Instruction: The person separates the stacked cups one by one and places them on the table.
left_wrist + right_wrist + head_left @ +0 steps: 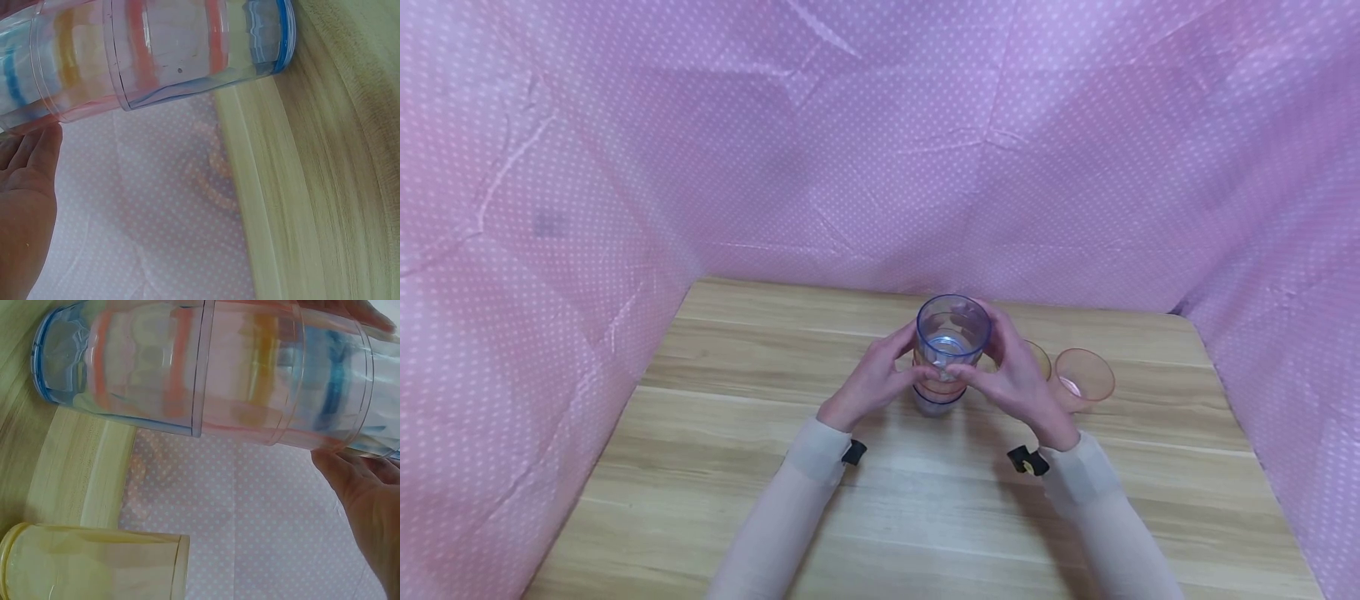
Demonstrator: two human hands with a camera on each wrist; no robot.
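Note:
A tall stack of nested clear plastic cups [952, 329] stands upright on the table. The topmost cup has a blue rim, and tinted blue, orange and yellow bands show through the walls in the left wrist view, where the stack [172, 53] lies sideways across the picture. My left hand [880, 379] holds the upper part from the left, thumb across the front. From the other side my right hand [1018, 379] grips at the same height, its thumb near the left one. In the right wrist view, the stack's blue bottom cup [65, 356] rests on the wood.
Just right of the stack stands a yellow cup [94, 565], partly hidden by my right hand in the head view. Beside it is an orange-rimmed clear cup [1086, 375]. The wooden table [715, 433] is enclosed by pink dotted cloth [850, 167].

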